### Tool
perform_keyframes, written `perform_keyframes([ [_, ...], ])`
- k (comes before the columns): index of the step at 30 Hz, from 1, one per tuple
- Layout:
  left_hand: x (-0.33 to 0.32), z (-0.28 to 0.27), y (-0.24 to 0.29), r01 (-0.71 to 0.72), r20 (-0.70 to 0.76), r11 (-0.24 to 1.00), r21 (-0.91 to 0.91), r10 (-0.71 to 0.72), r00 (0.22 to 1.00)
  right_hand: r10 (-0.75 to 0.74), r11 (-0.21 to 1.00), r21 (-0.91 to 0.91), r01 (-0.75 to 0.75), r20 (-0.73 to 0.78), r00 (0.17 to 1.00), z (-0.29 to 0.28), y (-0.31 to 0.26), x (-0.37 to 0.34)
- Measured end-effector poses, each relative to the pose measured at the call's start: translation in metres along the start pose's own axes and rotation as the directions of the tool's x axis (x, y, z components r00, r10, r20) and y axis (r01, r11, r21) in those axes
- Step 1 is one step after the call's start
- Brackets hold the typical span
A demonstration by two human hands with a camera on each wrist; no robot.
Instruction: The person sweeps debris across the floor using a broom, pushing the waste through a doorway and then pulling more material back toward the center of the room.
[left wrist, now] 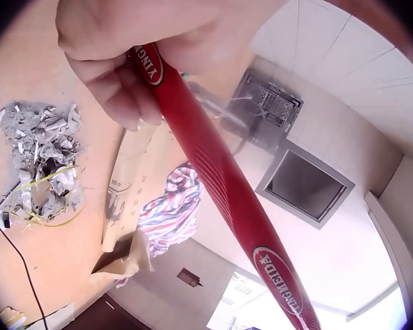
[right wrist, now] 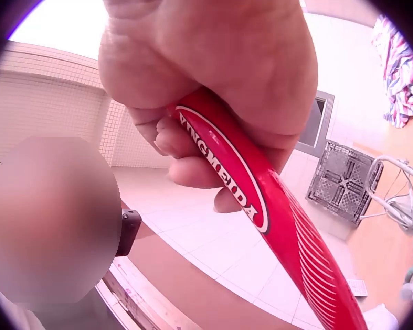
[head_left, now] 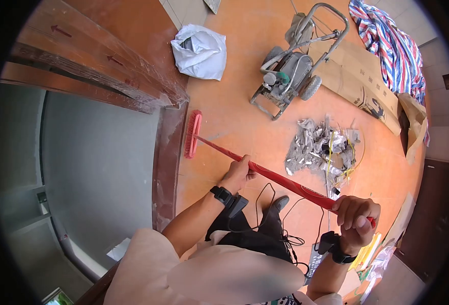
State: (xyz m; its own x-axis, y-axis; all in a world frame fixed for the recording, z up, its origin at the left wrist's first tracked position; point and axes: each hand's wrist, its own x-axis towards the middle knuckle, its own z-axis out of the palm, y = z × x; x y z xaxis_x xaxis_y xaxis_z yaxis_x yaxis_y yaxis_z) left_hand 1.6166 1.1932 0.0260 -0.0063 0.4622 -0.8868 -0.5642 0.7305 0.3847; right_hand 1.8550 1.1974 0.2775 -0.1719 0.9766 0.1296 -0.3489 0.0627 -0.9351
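A broom with a red handle (head_left: 290, 185) crosses the head view, its pink bristled head (head_left: 193, 134) on the orange floor beside the dark door sill. My left hand (head_left: 238, 175) grips the handle partway along, fingers curled round it; the left wrist view shows this hand (left wrist: 144, 41) on the red handle (left wrist: 213, 165). My right hand (head_left: 356, 218) grips the handle near its top end. In the right wrist view, the right hand's fingers (right wrist: 186, 161) wrap the handle (right wrist: 261, 192) by its printed label. The palm side of the left grip is partly hidden.
A heap of grey debris (head_left: 318, 147) lies right of the broom head. Beyond it stand a wheeled machine (head_left: 288, 71), flattened cardboard (head_left: 356, 76) and striped sheeting (head_left: 392, 46). A white sack (head_left: 199, 53) sits by the door frame. Black cable (head_left: 257, 203) runs near my feet.
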Motion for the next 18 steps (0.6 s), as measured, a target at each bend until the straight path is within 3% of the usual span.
perform_keyframes([
  [3, 0.06, -0.066, 0.028, 0.032, -0.017, 0.999, 0.035, -0.032, 0.999, 0.039, 0.999, -0.016, -0.039, 0.004, 0.999, 0.061, 0.057, 0.014],
  [5, 0.089, -0.077, 0.029, 0.072, -0.025, 0.994, 0.081, -0.07, 0.997, 0.016, 0.997, -0.078, -0.014, 0.027, 1.0, 0.078, 0.075, 0.012],
  [10, 0.087, 0.018, -0.007, 0.203, 0.051, 0.931, 0.304, -0.228, 0.972, -0.064, 0.973, -0.232, 0.015, -0.204, 0.977, 0.037, 0.039, -0.008],
  [15, 0.046, 0.117, -0.055, 0.229, 0.193, 0.921, 0.315, -0.298, 0.935, -0.138, 0.934, -0.357, 0.035, -0.267, 0.954, -0.003, -0.035, -0.022],
  [18, 0.005, 0.153, -0.07, 0.253, 0.247, 0.913, 0.32, -0.339, 0.908, -0.174, 0.953, -0.296, 0.069, -0.344, 0.923, -0.032, -0.08, -0.046],
])
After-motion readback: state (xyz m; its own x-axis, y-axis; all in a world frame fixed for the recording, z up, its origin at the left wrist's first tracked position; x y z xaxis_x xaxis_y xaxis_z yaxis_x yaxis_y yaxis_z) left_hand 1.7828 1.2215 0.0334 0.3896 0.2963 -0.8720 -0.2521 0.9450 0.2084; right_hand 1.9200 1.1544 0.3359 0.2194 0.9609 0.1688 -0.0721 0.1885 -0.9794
